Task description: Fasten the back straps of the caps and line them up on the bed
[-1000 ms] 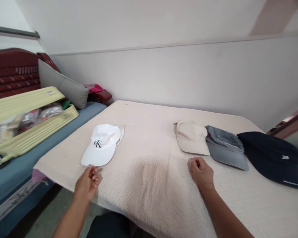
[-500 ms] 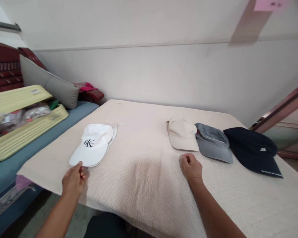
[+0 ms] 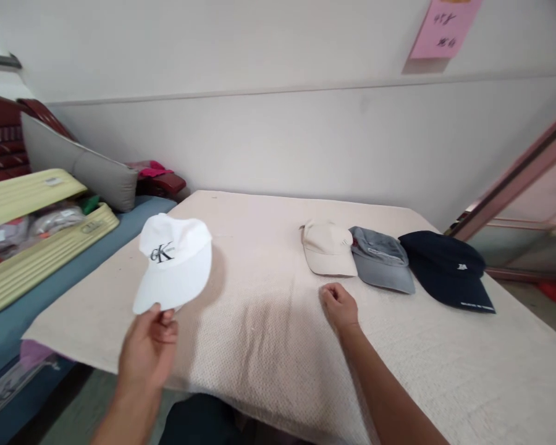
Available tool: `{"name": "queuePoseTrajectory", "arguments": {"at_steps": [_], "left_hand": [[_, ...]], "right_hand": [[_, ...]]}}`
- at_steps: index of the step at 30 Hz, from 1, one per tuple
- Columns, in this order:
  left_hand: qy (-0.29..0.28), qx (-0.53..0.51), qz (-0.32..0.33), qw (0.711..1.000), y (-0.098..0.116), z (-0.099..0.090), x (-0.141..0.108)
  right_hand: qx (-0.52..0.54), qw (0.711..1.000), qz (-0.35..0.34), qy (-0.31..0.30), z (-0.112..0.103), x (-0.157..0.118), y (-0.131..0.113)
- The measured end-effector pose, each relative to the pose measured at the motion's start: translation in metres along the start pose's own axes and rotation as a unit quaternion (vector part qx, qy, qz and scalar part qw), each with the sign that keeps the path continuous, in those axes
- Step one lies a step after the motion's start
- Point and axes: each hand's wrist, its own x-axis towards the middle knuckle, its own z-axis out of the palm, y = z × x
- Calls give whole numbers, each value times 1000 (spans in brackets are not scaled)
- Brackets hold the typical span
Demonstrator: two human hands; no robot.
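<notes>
My left hand (image 3: 149,343) pinches the brim of a white baseball cap (image 3: 178,262) with dark lettering on its front. The cap is raised off the table, casting a shadow to its right. Curled into a loose fist, my right hand (image 3: 340,306) rests on the cloth with nothing seen in it. Just beyond that hand lies a beige cap (image 3: 328,247). A grey cap (image 3: 382,259) sits right of the beige one, and a dark navy cap (image 3: 445,269) is farthest right, brim toward me.
A cream cloth (image 3: 254,278) covers the table. On the left, a blue bed (image 3: 134,216) holds a grey pillow (image 3: 102,170) and a yellow container (image 3: 50,253) with bagged items. A wall stands behind, with a pink note (image 3: 445,31) stuck on it.
My left hand has lifted the white cap off the table by its brim and tilted it. My right hand stays by the beige cap. The view has turned slightly right.
</notes>
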Motion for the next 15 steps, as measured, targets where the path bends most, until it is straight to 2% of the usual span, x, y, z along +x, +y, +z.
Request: {"name": "queuePoseTrajectory", "arguments": {"at_steps": [3, 4, 5, 6, 7, 8, 10, 12, 13, 15], "left_hand": [[-65, -45, -10, 997, -34, 20, -50], [-74, -37, -25, 996, -48, 23, -65], [-82, -23, -44, 995, -62, 24, -79], [-91, -5, -69, 993, -77, 24, -90], [-102, 18, -100, 990, -92, 21, -100], [-117, 42, -129, 984, -107, 16, -108], [-172, 98, -180, 964, -135, 3, -119], [-250, 161, -220, 929, -154, -7, -121], [-293, 183, -241, 907, -158, -10, -119], [-366, 197, -300, 858, -155, -7, -108]], "right_hand": [[85, 995, 33, -51, 4, -33, -14], [124, 987, 53, -86, 4, -45, -21], [227, 954, 115, -157, 3, -56, -29], [319, 907, 167, -218, 0, -64, -37], [388, 861, 192, -266, -3, -70, -44], [442, 827, 199, -285, -8, -73, -50], [516, 789, 211, -258, -20, -70, -58], [547, 777, 240, -199, -35, -61, -58], [553, 772, 255, -181, -42, -57, -56], [556, 766, 267, -182, -57, -52, -53]]}}
